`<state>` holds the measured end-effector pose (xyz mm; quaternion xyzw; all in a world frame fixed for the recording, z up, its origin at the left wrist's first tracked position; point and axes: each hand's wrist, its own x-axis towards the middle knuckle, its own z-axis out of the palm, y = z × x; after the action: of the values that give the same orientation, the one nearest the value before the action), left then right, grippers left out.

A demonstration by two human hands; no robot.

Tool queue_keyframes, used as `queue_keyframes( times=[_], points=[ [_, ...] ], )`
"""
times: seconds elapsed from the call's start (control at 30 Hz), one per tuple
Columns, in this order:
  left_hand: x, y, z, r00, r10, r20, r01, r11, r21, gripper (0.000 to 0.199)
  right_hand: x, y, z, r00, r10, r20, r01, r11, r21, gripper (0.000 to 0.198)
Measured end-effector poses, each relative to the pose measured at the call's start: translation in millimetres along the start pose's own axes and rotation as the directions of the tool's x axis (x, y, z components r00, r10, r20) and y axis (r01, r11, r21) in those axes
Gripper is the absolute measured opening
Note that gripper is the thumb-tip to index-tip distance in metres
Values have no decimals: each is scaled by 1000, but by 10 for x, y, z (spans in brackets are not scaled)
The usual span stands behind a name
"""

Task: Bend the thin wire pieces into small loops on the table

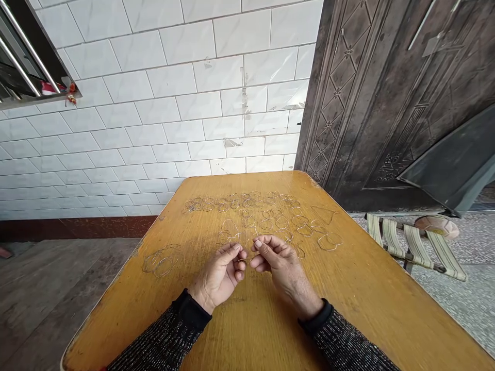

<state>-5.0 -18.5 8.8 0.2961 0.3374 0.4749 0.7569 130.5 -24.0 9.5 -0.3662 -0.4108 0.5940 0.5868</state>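
Observation:
My left hand (pixel 221 274) and my right hand (pixel 283 267) meet over the middle of the table, fingertips a small gap apart. Thumb and fingers of both are pinched together on a thin wire, of which only short bits show between them. Just beyond the fingers lie bent wire loops (pixel 231 226), partly hidden by my hands. Further back, several clusters of wire rings (pixel 234 201) stretch in a row across the tabletop. More wire rings (pixel 266 220) are spread in front of that row. A loose tangle of wire (pixel 162 260) rests left of my left hand.
The yellow wooden table (pixel 240 330) has rounded far corners close to a white tiled wall (pixel 185 108). A dark carved door (pixel 371 103) stands at the right. Beside the table's right edge are a striped strap stool (pixel 413 243) and a ball (pixel 436 225). A barred window (pixel 27 51) is upper left.

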Motion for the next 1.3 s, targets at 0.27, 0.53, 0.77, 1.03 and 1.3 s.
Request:
queue_keyframes(
  times=[0.27,0.53,0.77,1.03,1.3],
  points=[
    [-6,15,-31,996,-57,68,55,998,30,13,-9,-18,-4,988,-102,114,116,985,-128,25],
    [-10,79,-110,974,-178,143,166,982,94,15,-64,-30,-38,971,-119,205,209,840,-501,4],
    [4,121,-155,976,-144,164,92,952,291,12,-88,-13,-75,930,-219,295,367,600,-711,16],
    [-26,107,-112,969,199,147,-244,665,706,28,-62,3,-85,892,-305,334,445,463,-766,18],
    [-27,75,-111,947,269,175,-303,571,763,29,-69,-19,-90,879,-308,364,471,439,-765,20]
  ],
)
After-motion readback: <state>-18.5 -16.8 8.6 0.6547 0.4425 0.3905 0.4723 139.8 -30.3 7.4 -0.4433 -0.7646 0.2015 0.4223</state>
